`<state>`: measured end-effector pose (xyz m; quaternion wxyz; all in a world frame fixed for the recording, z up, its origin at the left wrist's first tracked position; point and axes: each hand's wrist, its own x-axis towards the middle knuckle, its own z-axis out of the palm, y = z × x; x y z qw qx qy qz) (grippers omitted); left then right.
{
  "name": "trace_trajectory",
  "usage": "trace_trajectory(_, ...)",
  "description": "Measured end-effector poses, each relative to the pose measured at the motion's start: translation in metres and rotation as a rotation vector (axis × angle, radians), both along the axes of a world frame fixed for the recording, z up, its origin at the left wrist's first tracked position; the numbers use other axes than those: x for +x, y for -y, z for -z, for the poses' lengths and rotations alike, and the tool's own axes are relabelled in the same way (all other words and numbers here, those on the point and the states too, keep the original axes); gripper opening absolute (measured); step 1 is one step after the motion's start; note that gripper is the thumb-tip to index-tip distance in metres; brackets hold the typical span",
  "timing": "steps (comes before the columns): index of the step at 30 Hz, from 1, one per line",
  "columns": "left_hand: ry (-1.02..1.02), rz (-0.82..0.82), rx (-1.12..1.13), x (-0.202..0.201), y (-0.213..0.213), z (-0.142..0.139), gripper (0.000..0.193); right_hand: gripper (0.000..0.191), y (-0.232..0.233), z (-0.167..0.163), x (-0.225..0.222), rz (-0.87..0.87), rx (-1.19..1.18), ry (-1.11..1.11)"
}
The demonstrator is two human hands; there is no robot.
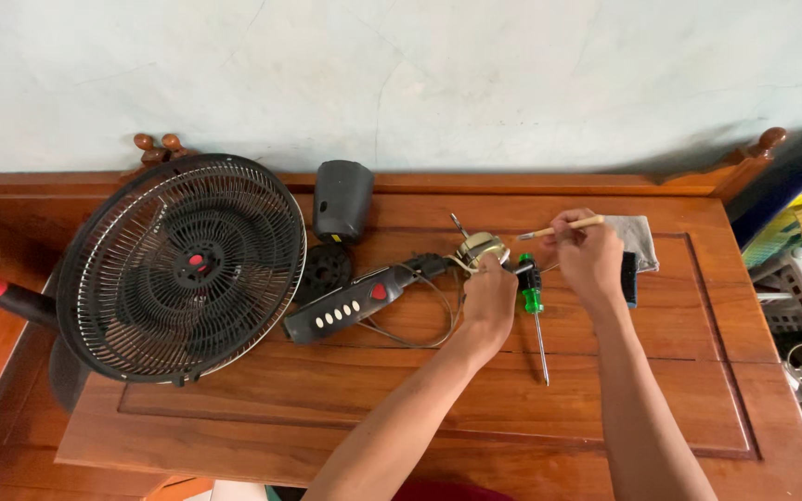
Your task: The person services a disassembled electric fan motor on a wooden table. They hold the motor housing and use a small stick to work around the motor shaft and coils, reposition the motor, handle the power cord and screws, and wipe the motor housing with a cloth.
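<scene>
My left hand [489, 295] grips a small fan motor [478, 247] with a metal shaft, resting on the wooden table [401, 408]. My right hand [589, 255] holds a thin wooden-handled brush [561, 227] angled toward the motor. Wires run from the motor to a dark control neck with white buttons [353, 304]. A screwdriver with a green and black handle [535, 311] lies between my two hands, its shaft pointing toward me.
A black fan grille with blades [178, 269] leans at the left. A dark motor cover [342, 199] and a round black part [326, 269] sit behind the neck. A grey cloth [638, 239] lies by my right hand. Clutter fills the right edge.
</scene>
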<state>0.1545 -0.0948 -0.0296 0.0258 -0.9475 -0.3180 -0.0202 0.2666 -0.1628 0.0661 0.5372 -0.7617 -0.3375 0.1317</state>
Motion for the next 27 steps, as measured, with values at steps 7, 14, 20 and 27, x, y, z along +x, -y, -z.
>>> trace_trajectory(7, 0.11, 0.017, -0.175, -0.003, 0.001, 0.008, 0.014, 0.01, 0.007, 0.009, -0.008, -0.009, 0.027, -0.124)
trace_trajectory(14, 0.546, 0.132, -0.705, -0.061, -0.039, -0.033, 0.014, 0.01, 0.007, 0.009, -0.016, -0.109, 0.099, -0.187)
trace_trajectory(20, 0.728, -0.039, -1.015, -0.081, -0.062, -0.049, 0.012, 0.004, 0.0, 0.004, -0.029, -0.111, -0.07, 0.132)
trace_trajectory(27, 0.995, 0.263, -1.15, -0.061, -0.078, -0.035, 0.027, 0.004, -0.004, -0.007, -0.04, -0.175, 0.071, 0.071)
